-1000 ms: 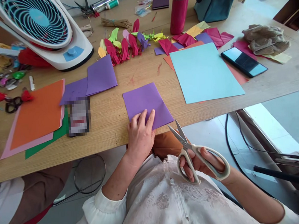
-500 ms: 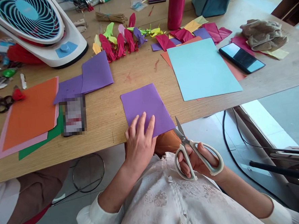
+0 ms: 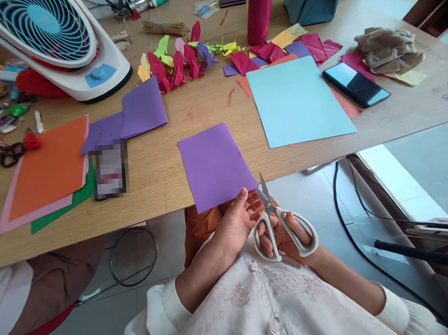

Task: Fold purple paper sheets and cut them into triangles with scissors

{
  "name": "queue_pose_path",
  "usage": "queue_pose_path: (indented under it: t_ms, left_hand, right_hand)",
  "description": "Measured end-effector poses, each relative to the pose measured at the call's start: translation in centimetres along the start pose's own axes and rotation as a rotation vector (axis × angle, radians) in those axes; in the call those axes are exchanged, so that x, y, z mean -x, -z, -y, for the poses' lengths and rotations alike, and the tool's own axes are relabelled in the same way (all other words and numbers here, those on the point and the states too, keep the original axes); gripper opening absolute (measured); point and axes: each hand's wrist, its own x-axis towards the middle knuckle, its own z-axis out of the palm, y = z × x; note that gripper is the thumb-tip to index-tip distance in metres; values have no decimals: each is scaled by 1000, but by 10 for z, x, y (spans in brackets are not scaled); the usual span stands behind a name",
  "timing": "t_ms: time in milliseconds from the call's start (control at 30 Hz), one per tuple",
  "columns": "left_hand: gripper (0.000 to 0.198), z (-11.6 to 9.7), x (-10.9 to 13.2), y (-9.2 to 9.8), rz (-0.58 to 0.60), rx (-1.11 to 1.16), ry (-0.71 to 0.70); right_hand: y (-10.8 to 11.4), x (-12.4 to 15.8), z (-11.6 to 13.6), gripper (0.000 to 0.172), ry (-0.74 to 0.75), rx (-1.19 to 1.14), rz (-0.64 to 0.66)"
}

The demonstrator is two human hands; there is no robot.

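A square of purple paper (image 3: 216, 163) lies at the table's front edge, its lower edge jutting slightly past it. My left hand (image 3: 237, 220) is turned palm inward at the paper's lower right corner. Its thumb tip overlaps the paper's edge, while the fingers stand apart from the thumb, just below the paper and partly behind the scissors. In my right hand (image 3: 289, 237) are white-handled scissors (image 3: 269, 207), with thumb and fingers through the loops. The blades are spread and point up, close to the paper's corner.
Light blue paper (image 3: 299, 102) and a phone (image 3: 355, 84) lie to the right. Orange sheets (image 3: 51, 168), more purple paper (image 3: 144, 106) and a fan (image 3: 104, 68) are on the left. Behind are folded paper pieces (image 3: 178, 66) and a red bottle (image 3: 260, 13).
My left hand has come off the top of the purple paper, moving right and toward me while turning over. My right hand with the scissors has shifted slightly left.
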Motion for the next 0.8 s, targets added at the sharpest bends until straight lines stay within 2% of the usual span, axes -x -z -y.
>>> queue_pose_path:
  t_ms: [167, 333, 533, 800]
  left_hand:
    - [42, 3, -9, -14, -115, 19, -16]
    - [39, 8, -10, -16, -195, 16, -97]
    - [35, 12, -11, -13, -297, 49, -153]
    - [41, 13, -2, -12, -274, 61, -168]
  right_hand:
    - [-2, 1, 0, 61, -25, 9, -26]
    - [-8, 3, 1, 59, 15, 58, -37]
    - [-2, 7, -5, 60, 6, 116, -34]
    - [-3, 14, -8, 59, -52, 253, -42]
